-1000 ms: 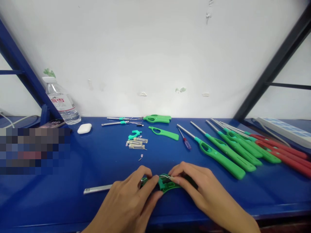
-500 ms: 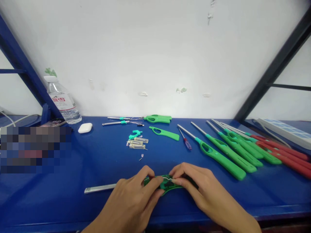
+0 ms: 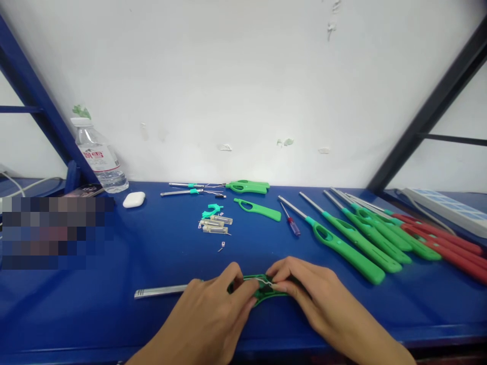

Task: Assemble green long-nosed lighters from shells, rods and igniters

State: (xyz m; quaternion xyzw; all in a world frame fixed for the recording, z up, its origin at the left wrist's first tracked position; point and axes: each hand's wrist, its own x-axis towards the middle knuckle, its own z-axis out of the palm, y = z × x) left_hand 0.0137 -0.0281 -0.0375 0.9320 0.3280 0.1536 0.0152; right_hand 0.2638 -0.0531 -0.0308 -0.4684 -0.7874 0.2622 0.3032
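The green half casing of a long-nosed lighter (image 3: pixel 271 295) lies low at the front of the table, its inside facing up. My left hand (image 3: pixel 213 309) is closed around its middle, thumb and fingers covering part of it. Out to the left of that hand extends the silver metal tube (image 3: pixel 160 291). A thin white wire (image 3: pixel 259 278) runs along the casing between the hands. At its end, the thumb and fingertips of my right hand (image 3: pixel 315 294) are pinched together on the wire, over the casing's right part. The casing's right end is hidden under that hand.
Farther back lie clear fuel tanks (image 3: pixel 215 229), turquoise parts (image 3: pixel 212 211), a green casing half (image 3: pixel 257 209) and a screwdriver (image 3: pixel 292 223). Several green lighters (image 3: pixel 348 251) and red lighters (image 3: pixel 445 243) lie right. A bottle (image 3: pixel 101 159) and white case (image 3: pixel 134 199) stand left.
Both hands keep their hold on the casing and wire. My right fingertips have shifted very slightly; the whole view has moved a little.
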